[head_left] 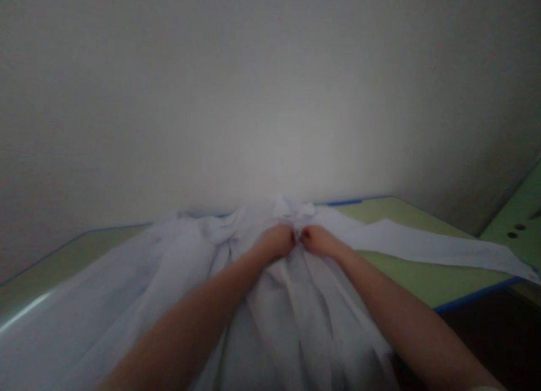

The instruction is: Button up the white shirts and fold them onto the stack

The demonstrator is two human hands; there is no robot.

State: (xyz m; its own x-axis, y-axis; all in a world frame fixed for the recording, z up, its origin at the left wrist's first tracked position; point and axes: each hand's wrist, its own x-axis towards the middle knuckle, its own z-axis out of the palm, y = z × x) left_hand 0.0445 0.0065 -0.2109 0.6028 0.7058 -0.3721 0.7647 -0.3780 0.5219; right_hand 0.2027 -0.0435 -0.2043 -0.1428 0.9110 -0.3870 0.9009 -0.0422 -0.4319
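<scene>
A white long-sleeved garment (181, 250) lies spread over the green tabletop, wrinkled, with its lower part falling toward me. One sleeve (426, 247) stretches out to the right, past the table's edge. Near what looks like the collar end, my left hand (279, 240) is closed with its fingers pinching the cloth. Just beside it, my right hand (318, 241) is closed on the same garment, its fingertips close to those of the left. Folds run down from between both hands. The exact spot they pinch is blurred and partly hidden by the fingers.
The green table (414, 281) has a blue edge and stands against a plain grey wall (270, 98). At the far right is a green panel (513, 210) with dark round holes. Below the table's right front edge it is dark.
</scene>
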